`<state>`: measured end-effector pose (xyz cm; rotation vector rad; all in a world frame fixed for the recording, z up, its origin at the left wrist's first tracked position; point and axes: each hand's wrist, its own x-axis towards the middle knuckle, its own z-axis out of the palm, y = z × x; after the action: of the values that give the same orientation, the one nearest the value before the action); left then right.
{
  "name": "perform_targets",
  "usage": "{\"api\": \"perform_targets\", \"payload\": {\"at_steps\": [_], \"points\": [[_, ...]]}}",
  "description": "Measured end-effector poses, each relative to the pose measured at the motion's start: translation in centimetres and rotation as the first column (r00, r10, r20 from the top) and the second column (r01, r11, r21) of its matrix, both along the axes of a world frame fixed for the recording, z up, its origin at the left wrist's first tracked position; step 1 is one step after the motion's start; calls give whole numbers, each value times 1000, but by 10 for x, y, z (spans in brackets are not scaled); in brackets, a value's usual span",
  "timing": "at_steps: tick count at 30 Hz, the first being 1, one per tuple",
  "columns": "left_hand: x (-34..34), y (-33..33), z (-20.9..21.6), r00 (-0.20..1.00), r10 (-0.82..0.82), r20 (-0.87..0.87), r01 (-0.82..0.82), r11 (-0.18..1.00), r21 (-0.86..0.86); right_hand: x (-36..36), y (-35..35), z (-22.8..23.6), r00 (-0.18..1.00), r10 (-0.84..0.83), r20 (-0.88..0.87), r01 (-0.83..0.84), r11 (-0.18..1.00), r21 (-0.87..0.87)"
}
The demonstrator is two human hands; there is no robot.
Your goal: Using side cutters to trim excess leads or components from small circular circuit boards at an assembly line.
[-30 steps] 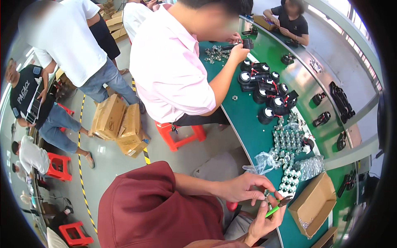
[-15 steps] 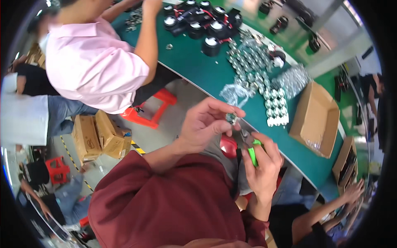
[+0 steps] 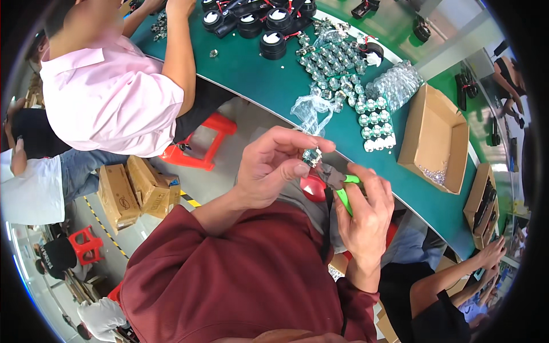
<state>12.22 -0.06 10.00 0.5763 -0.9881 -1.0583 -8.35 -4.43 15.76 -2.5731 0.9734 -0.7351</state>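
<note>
My left hand pinches a small electronic module between thumb and fingertips; it looks like a little board with a shiny metallic part. In my right hand are green-handled cutting pliers, their handles spread apart. The dark jaws of the pliers lie right at the lower edge of the module; whether they touch it I cannot tell. Both hands are above my lap, just off the near edge of the green table. Beyond them, a panel of similar modules lies on the table beside crumpled clear plastic.
A cardboard box with small bits inside stands on the table's right, near bubble wrap. Black round devices crowd the far side. A co-worker in a pink shirt sits at left on a red stool; another person's arms reach in at lower right.
The pliers' jaws have come up closer to the module, and their handles now show more spread. My view has shifted, so the table and boxes appear higher and farther left.
</note>
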Motion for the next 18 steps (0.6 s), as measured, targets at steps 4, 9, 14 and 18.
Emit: {"api": "perform_targets", "payload": {"at_steps": [4,9,14,18], "points": [[1,0,-2,999,-25,31,25,1000,-7,-1,0,-1,1000,-3,-28,2,1000,-28],[1,-2,-1,999,-32,32,32,999,2,-2,0,-1,999,-7,-36,5,999,-53],[3,-3,3,998,42,38,-42,999,-6,0,0,1,999,-16,-28,15,999,-39],[33,-7,17,178,403,898,-131,914,-384,-4,0,-2,998,-66,-16,66,998,6]]}}
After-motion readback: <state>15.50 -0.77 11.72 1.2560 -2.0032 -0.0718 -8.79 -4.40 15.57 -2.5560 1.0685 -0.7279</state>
